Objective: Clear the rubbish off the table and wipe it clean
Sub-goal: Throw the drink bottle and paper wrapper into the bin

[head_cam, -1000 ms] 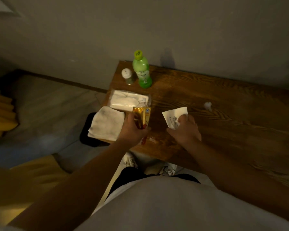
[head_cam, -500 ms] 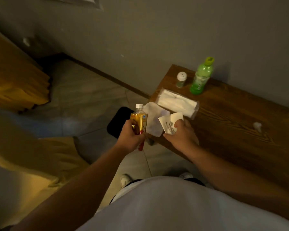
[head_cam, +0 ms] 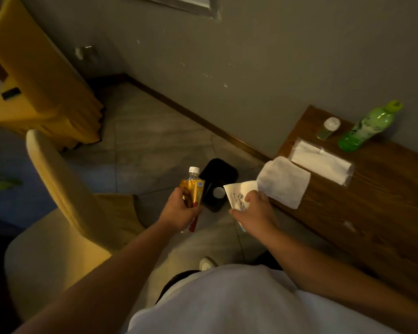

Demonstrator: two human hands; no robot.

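The left hand [head_cam: 179, 209] grips a small amber-labelled plastic bottle with a white cap [head_cam: 192, 186]; the right hand [head_cam: 252, 208] pinches a printed white paper scrap [head_cam: 239, 192]; both are held above a black floor bin [head_cam: 218, 183], beside the brown wooden table [head_cam: 372, 213]; a folded white cloth [head_cam: 284, 183] overhangs the table's edge.

The wooden table [head_cam: 372, 213] carries a white cloth [head_cam: 284, 186], tissue pack [head_cam: 321, 162], shaker [head_cam: 328, 127] and green bottle [head_cam: 367, 127].

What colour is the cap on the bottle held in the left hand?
White, on the amber bottle gripped by the left hand; head view, the only one.
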